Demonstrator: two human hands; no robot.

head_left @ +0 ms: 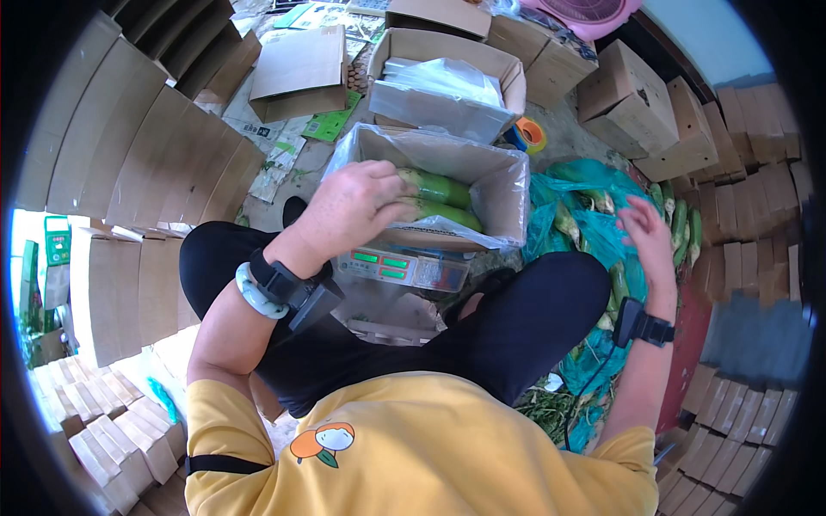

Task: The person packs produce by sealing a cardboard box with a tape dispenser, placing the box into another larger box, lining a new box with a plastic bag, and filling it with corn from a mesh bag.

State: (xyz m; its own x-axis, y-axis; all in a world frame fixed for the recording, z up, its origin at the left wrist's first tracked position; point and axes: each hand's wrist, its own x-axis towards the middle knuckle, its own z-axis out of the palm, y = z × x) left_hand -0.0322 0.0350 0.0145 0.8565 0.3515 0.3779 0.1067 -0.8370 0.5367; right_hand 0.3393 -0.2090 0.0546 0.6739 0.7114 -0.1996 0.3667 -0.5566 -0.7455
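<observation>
In front of me a cardboard box lined with clear plastic [500, 200] rests on a digital scale [406, 267] with lit green displays. Long green vegetables, perhaps radishes [439, 188], lie inside it. My left hand [358, 203] is over the box's left side, its fingertips at the ends of the vegetables; whether it grips one cannot be told. Off to the right, my right hand [645, 229] is raised with fingers apart and nothing in it. Beneath and beside it, more of the green vegetables [568, 222] with pale ends lie among teal plastic bags [590, 226].
Behind the lined box stands another box [445, 109] holding plastic sheets. A tape roll [530, 134] lies to its right, an empty carton [300, 71] to its left. Stacked cartons [155, 129] line the left; further cartons [629, 106] and green vegetables [681, 222] are at right.
</observation>
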